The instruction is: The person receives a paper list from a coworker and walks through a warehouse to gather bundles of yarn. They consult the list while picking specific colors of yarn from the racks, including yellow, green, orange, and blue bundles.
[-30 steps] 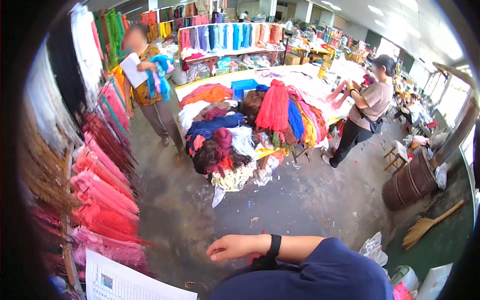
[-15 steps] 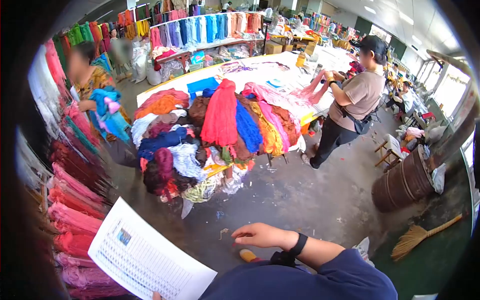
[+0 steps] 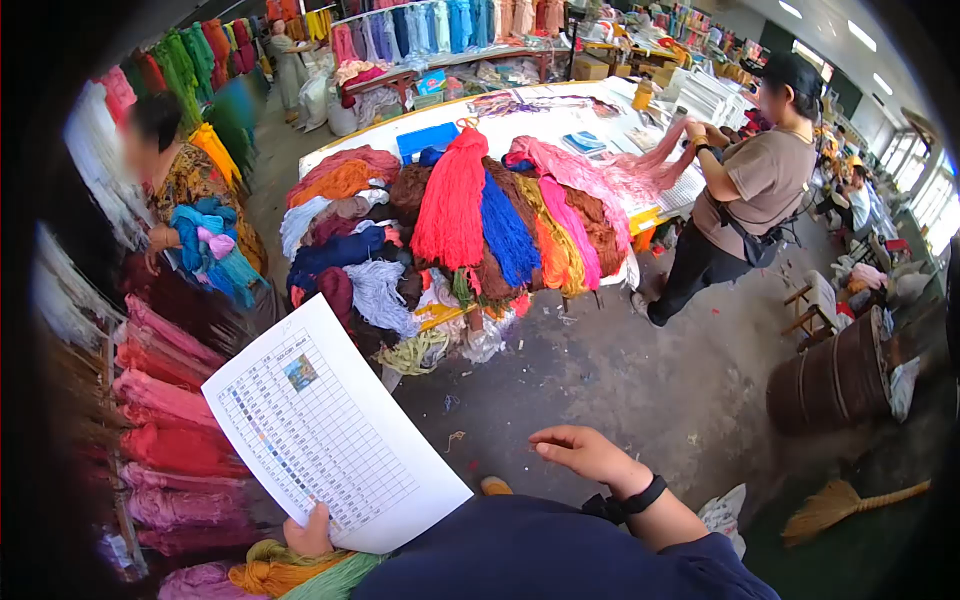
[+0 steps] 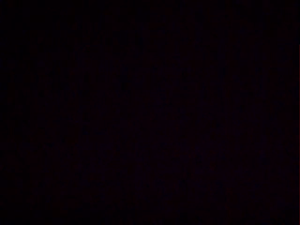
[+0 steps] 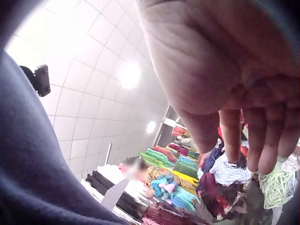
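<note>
A printed sheet (image 3: 335,430) with a table grid and a small picture is tilted at the lower left of the head view. My left hand (image 3: 308,530) pinches its lower edge, thumb on top. Orange and green yarn (image 3: 300,575) lies just below that hand; what supports it is hidden. My right hand (image 3: 585,455) hangs in the air before my body, holding nothing. In the right wrist view the palm and loosely extended fingers of the right hand (image 5: 239,79) show. The left wrist view is black.
Yarn bundles (image 3: 450,210) are heaped on a white table (image 3: 350,135) ahead. Pink skeins (image 3: 165,395) hang at the left. One person (image 3: 195,200) stands at the left holding blue yarn, another (image 3: 755,180) at the table's right. A barrel (image 3: 830,380) and broom (image 3: 840,505) are at the right.
The sheet has risen farther into view, and my left hand and the yarn below it now show. My right hand appears farther right. The view has shifted, and the person at the left has turned.
</note>
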Action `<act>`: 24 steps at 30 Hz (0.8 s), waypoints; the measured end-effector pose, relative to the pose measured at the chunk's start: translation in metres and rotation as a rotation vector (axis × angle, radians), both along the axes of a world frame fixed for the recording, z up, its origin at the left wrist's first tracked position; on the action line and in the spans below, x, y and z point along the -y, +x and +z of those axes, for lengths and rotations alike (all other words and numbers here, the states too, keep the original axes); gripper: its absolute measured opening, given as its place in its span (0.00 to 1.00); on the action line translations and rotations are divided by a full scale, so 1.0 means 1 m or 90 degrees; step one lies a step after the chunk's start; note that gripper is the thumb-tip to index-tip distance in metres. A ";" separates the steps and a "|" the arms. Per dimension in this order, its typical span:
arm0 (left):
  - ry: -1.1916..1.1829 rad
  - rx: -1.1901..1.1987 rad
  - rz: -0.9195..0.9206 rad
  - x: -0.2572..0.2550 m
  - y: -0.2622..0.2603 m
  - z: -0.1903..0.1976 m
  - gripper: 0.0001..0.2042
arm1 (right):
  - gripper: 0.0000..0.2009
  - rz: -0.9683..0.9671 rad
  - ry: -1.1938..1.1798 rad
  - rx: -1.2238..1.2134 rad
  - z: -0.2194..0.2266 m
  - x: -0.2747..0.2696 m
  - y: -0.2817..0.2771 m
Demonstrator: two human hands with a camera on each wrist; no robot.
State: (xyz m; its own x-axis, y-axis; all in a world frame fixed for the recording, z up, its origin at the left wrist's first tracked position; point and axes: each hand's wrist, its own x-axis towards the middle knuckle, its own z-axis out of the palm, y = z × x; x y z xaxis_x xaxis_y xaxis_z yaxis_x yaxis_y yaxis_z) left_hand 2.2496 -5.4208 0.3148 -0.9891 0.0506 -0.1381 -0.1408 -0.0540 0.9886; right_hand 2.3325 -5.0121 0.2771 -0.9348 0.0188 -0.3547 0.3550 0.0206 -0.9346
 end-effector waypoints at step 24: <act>0.077 -0.067 0.235 0.147 0.059 -0.044 0.16 | 0.28 0.092 0.058 0.227 -0.075 0.089 -0.116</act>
